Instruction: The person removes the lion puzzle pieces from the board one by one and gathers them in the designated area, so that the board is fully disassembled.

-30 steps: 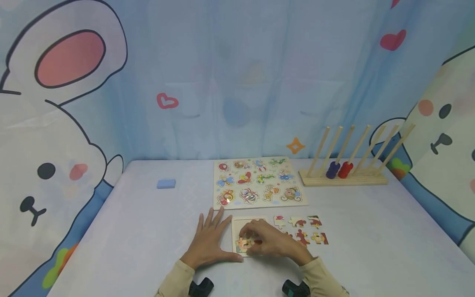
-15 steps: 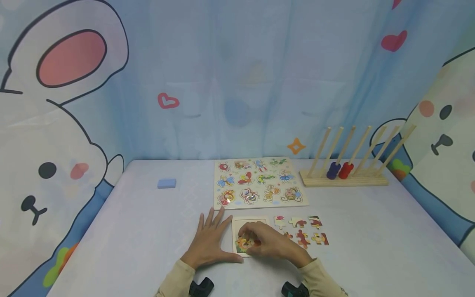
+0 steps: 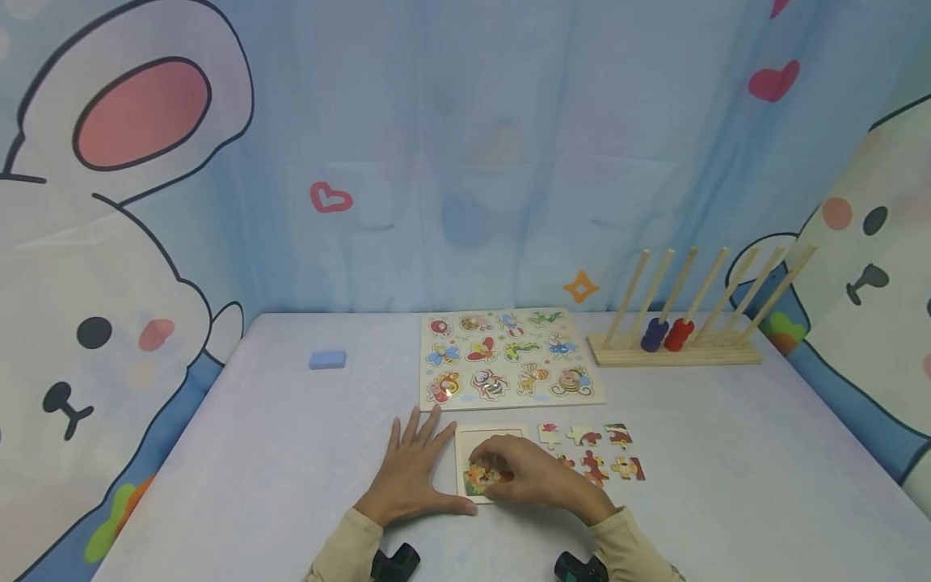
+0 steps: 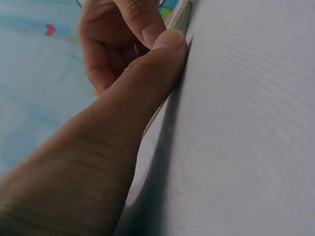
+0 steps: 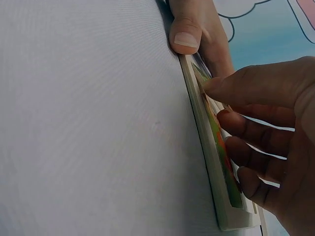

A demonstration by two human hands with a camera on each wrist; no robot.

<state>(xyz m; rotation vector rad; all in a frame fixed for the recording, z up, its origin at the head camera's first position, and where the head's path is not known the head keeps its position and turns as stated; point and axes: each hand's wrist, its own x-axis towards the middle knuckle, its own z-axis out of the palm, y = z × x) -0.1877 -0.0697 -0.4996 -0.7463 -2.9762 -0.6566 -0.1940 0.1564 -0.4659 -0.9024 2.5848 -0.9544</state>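
Observation:
A small wooden puzzle tray (image 3: 463, 440) lies on the table; colourful puzzle pieces (image 3: 476, 478) fill part of its lower area. My left hand (image 3: 410, 477) lies with fingers spread along the tray's left side, its thumb at the near-left corner. My right hand (image 3: 534, 473) reaches over the tray, fingers curled, pinching a puzzle piece (image 5: 201, 83) between thumb and fingertips at the recess. This hand hides much of the tray. Several loose puzzle pieces (image 3: 584, 436) lie in rows to the right of it, some partly behind my right hand.
Behind the tray lies a larger insect-picture board (image 3: 512, 360). A wooden peg stand (image 3: 676, 356) with blue and red beads is at the back right. A blue block (image 3: 327, 360) lies at the back left. A blue curtain (image 3: 480, 162) hangs beyond the table.
The piece under my right fingers has shifted slightly and sits lower in the tray, its picture showing more clearly. My left hand stays in place.

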